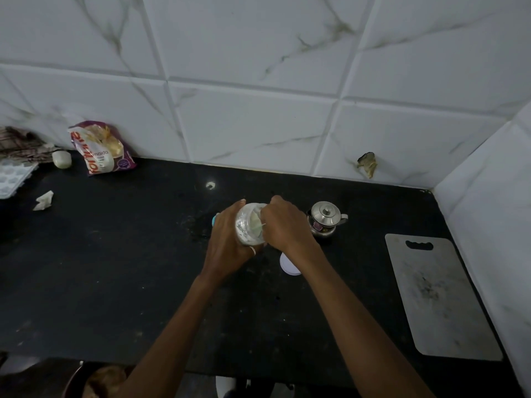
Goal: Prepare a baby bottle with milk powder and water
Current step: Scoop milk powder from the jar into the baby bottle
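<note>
My left hand [227,242] grips a clear jar of white milk powder [247,226], tilted toward me over the black counter [115,268]. My right hand [283,225] is at the jar's mouth, fingers curled round a thin spoon handle [263,224] that reaches into the powder. A small teal edge of the baby bottle [214,220] peeks out behind my left hand; the rest of it is hidden. The jar's white lid [288,265] lies flat on the counter under my right wrist. A small steel pot with a lid [325,218] stands just right of my right hand.
A grey cutting board [436,297] lies at the right by the side wall. A flour bag [100,147] leans on the tiled wall at back left, near a white cup [61,159], a cloth [20,143], an ice tray [14,176] and crumpled paper [44,200].
</note>
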`<state>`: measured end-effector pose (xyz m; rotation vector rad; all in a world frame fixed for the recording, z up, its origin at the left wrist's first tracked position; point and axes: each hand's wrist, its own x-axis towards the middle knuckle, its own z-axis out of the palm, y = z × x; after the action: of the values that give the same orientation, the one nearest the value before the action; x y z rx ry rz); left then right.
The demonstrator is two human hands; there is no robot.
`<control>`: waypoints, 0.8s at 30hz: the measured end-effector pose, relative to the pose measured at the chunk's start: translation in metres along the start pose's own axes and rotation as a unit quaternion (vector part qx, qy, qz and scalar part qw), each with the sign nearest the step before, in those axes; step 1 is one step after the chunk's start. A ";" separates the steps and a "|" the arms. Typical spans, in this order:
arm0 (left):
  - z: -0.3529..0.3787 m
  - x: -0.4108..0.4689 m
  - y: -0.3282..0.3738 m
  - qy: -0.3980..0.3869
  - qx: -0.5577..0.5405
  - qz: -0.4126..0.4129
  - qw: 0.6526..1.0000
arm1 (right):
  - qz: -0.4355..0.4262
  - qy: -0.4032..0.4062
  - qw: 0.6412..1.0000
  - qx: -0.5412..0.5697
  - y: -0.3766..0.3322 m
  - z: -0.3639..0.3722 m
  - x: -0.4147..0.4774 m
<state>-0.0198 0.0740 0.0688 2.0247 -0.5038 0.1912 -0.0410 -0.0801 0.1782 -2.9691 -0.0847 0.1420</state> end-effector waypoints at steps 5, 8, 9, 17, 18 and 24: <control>-0.006 0.007 -0.013 -0.014 0.014 -0.005 1.000 | -0.050 0.126 0.990 0.043 0.009 0.000 -0.018; -0.009 0.007 -0.017 -0.010 0.020 0.000 1.000 | -0.086 0.137 0.986 0.046 0.018 0.003 -0.020; -0.010 0.006 -0.017 -0.007 0.022 -0.002 1.000 | -0.096 0.141 0.984 0.041 0.019 0.004 -0.019; -0.014 0.002 -0.016 -0.032 0.032 -0.013 0.999 | -0.165 0.176 0.970 -0.021 0.013 0.008 -0.022; -0.015 0.000 -0.013 -0.027 0.034 -0.007 0.999 | -0.167 0.168 0.971 -0.031 0.013 0.009 -0.022; -0.018 -0.009 -0.005 -0.019 0.053 0.026 0.998 | -0.141 0.116 0.983 -0.005 0.010 0.006 -0.024</control>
<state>-0.0243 0.0943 0.0704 2.1233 -0.5803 0.2154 -0.0653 -0.0904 0.1733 -2.9197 -0.4723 -0.2387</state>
